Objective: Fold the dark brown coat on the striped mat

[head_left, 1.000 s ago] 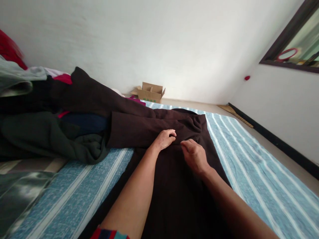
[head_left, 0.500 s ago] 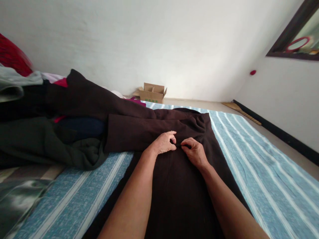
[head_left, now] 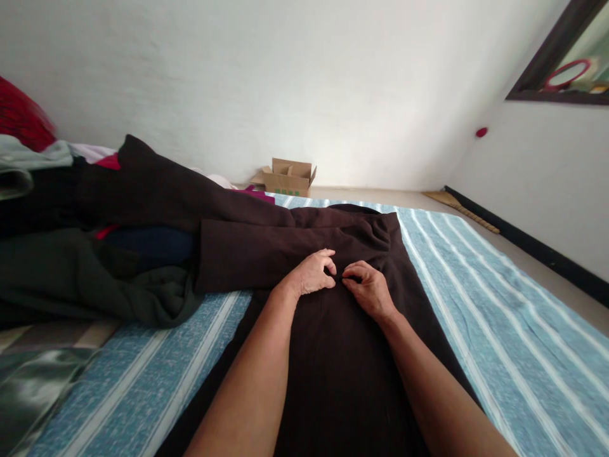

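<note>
A dark brown coat [head_left: 347, 355] lies spread out in front of me, with a long sleeve [head_left: 247, 251] laid across it to the left. Near its middle, my left hand [head_left: 314, 271] is closed in a pinch at the cloth, thumb and forefinger curved toward each other. Just to the right, my right hand [head_left: 368, 285] pinches the same coat between thumb and fingertips. A narrow gap parts the two hands. Whatever small part of the coat is between the fingertips is too dark to make out.
Under the coat is a blue and white striped bedsheet [head_left: 476, 279]. Dark green clothing [head_left: 109, 273] and other garments are heaped at the left. An open cardboard box [head_left: 288, 178] stands by the white wall. A framed opening [head_left: 556, 70] is at upper right.
The view has shifted slightly. My hands keep nearly the same pinching pose at the coat, and the coat's layout looks the same.
</note>
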{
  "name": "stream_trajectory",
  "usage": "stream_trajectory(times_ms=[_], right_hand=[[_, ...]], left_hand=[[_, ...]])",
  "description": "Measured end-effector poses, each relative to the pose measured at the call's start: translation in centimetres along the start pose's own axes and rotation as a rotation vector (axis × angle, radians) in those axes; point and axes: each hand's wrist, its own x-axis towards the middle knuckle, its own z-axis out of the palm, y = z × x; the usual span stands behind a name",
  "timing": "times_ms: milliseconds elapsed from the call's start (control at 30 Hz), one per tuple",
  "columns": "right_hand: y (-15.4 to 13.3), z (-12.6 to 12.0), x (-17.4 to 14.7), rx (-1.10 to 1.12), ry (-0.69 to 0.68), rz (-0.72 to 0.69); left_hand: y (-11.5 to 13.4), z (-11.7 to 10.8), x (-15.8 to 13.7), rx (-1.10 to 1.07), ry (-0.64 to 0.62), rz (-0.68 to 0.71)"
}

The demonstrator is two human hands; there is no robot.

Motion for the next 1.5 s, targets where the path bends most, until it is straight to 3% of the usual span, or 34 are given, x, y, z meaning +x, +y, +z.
stream_trajectory(times_ms=[200, 767, 1500], right_hand=[[0.0, 0.0, 0.0, -0.003, -0.001, 0.007], [0.0, 0.4, 0.3, -0.094, 0.024, 0.046], [-1.5, 1.5, 0.1, -0.665, -0.002, -0.122]], left_hand=[[0.2, 0.1, 0.1, 0.037, 0.032, 0.006], [0.4, -0.8, 0.0, -0.153, -0.010, 0.002], [0.0, -0.5, 0.3, -0.162, -0.002, 0.001]])
